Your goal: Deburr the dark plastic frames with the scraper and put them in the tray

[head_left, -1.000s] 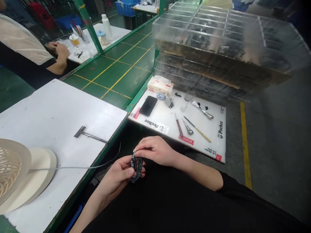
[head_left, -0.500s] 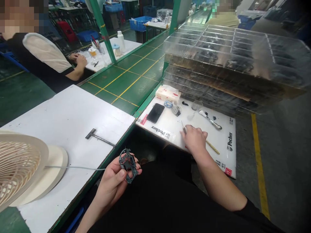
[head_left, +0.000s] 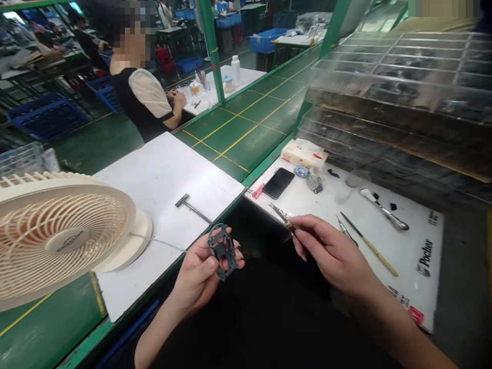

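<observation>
My left hand (head_left: 200, 269) is closed around a dark grey plastic part (head_left: 223, 251) with openings in it, held low beside the table edge. In my right hand (head_left: 326, 246) is a craft knife (head_left: 283, 217), its blade pointing up and left toward the phone. The knife is apart from the grey part. Behind my right hand, a thin pointed tool (head_left: 345, 229) and a yellow-handled file (head_left: 371, 247) lie on the white board (head_left: 409, 225).
A beige fan (head_left: 69, 236) stands on the left table near a T-shaped metal tool (head_left: 192, 207). A phone (head_left: 279, 183), tissue pack (head_left: 303, 152) and metal-ended brush (head_left: 384, 210) are on the board. Clear trays (head_left: 400, 102) are stacked behind. A person (head_left: 142, 97) sits across the left.
My right hand has risen off the board and now holds the knife, nearer the grey part. My left hand still holds the part, now turned somewhat. The view has swung left.
</observation>
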### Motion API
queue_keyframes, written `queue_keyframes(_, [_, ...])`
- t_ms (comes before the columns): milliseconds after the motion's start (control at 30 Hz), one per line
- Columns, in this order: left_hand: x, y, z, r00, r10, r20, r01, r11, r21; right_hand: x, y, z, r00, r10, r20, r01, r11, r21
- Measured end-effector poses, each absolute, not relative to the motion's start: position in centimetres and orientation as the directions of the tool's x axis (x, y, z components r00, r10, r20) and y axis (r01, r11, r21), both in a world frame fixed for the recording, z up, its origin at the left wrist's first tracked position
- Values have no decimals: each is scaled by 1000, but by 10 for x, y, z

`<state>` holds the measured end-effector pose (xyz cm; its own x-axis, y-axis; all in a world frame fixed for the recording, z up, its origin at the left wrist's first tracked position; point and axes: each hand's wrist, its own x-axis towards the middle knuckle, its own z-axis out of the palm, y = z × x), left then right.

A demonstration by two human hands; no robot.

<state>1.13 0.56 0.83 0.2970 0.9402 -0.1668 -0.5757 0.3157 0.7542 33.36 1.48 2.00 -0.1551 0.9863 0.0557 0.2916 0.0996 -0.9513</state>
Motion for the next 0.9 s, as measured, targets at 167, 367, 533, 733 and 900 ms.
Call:
queue_keyframes(167, [15,1,10,325,942,-83,-639,283,715,305,14,46,-380,914,144,302,270,-914])
queue_keyframes(367, [9,-8,13,322,946,-28,-670,249,700,291,22,58,-522,799,300,332,514,-791])
queue_keyframes(533, [6,-13,11,305,952,-13,-667,223,710,281,20,56,-574,758,310,342,566,-751])
queue_keyframes(733, [5,-15,5,307,951,32,-633,179,753,278,17,56,-586,745,319,318,574,-755])
queue_keyframes(900, [5,-15,4,318,948,25,-620,187,762,279,16,55,-595,737,320,296,571,-766])
